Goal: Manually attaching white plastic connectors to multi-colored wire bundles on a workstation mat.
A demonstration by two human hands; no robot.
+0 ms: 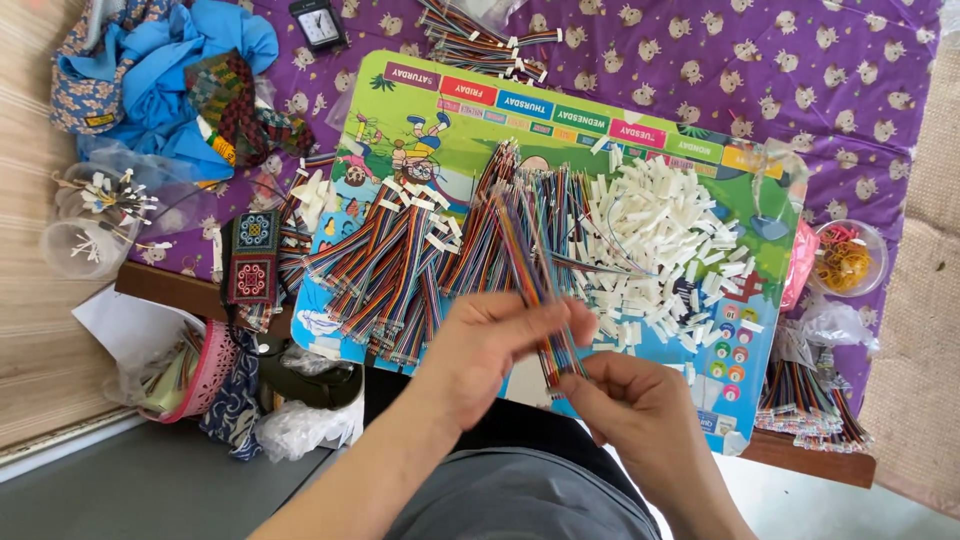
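My left hand point(490, 345) grips a flat strip of rainbow ribbon cable point(535, 270) between thumb and fingers, just above the near edge of a colourful printed board point(560, 110). My right hand point(625, 400) pinches the strip's lower end at about point(565, 375). The strip runs up and away from me over the board. Bundles of the same striped cables point(390, 270) lie on the board's left half, and a heap of small white plastic connectors point(665, 250) covers its right half.
The board rests on a purple patterned cloth point(760, 70). A small black clock point(318, 24) and more cables point(480, 45) lie at the far edge. Blue clothes point(170, 80) sit far left, a bowl of rubber bands point(845, 258) right, cable bundles point(805, 405) near right.
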